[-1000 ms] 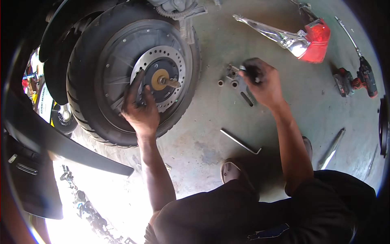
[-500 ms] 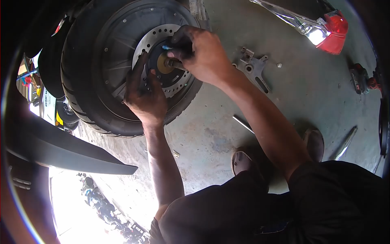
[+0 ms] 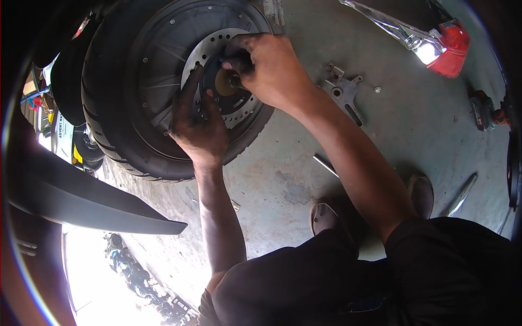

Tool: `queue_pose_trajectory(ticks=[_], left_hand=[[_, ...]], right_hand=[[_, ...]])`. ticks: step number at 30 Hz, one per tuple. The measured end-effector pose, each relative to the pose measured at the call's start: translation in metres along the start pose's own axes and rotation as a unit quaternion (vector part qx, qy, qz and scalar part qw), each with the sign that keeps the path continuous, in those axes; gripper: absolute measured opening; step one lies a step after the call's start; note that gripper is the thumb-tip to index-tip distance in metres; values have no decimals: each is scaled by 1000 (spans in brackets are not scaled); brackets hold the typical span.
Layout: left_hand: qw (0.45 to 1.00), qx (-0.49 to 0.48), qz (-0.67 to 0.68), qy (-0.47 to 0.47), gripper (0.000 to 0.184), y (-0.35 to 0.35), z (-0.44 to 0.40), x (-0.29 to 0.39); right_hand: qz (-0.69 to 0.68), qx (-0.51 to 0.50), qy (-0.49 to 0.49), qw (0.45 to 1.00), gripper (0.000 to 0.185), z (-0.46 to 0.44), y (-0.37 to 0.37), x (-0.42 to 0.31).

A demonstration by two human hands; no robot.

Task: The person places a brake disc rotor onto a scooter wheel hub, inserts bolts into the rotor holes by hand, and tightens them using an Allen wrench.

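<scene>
A black-tyred wheel [image 3: 122, 108] stands at the upper left with a perforated brake disc [image 3: 239, 116] round its hub. My left hand [image 3: 198, 122] lies against the lower left of the disc, its blackened fingers spread. Over the upper right of the hub is my right hand [image 3: 266, 65], its thumb and fingers pinched together beside the brass-coloured centre [image 3: 222, 82]. A small bluish tip shows at the pinch; the rest of what it holds is hidden by the fingers. The axle end is mostly covered by the right hand.
On the floor lie a metal bracket [image 3: 343, 95], a nut [image 3: 377, 89], a hex key [image 3: 325, 165] partly behind my right forearm, a red and clear light [image 3: 450, 50] and a power drill [image 3: 484, 111]. A dark fender panel [image 3: 103, 204] juts in from the left.
My right hand has moved left from above the bracket to the wheel hub. My left hand stays at the disc. The view has shifted a little.
</scene>
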State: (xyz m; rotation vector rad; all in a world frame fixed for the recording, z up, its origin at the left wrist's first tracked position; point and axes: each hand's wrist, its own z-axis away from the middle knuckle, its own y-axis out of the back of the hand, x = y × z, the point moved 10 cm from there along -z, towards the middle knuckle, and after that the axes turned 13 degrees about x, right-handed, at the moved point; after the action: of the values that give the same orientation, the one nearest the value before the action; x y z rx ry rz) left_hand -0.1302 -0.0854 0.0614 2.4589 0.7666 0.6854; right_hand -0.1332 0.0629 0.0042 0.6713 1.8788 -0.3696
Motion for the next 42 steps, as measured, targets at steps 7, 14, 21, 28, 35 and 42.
queue_pose_trajectory(ticks=[7,14,21,28,35,42], left_hand=[[1000,-10,8,5,30,0,-1,1],[1000,-2,5,12,35,0,-1,-1],[1000,4,13,10,34,2,-1,-1],[999,-1,19,35,34,1,0,-4],[1000,14,20,-4,33,3,-1,-1],[1000,-1,1,28,33,1,0,-5]], right_hand=[[3,10,-21,1000,14,1,-6,3],[-26,69,-67,995,14,7,-7,4],[-74,147,-136,977,14,18,-2,11],[-103,162,-150,970,18,20,0,15],[-80,107,-126,983,12,23,-5,11],[-52,162,-114,979,9,25,3,9]])
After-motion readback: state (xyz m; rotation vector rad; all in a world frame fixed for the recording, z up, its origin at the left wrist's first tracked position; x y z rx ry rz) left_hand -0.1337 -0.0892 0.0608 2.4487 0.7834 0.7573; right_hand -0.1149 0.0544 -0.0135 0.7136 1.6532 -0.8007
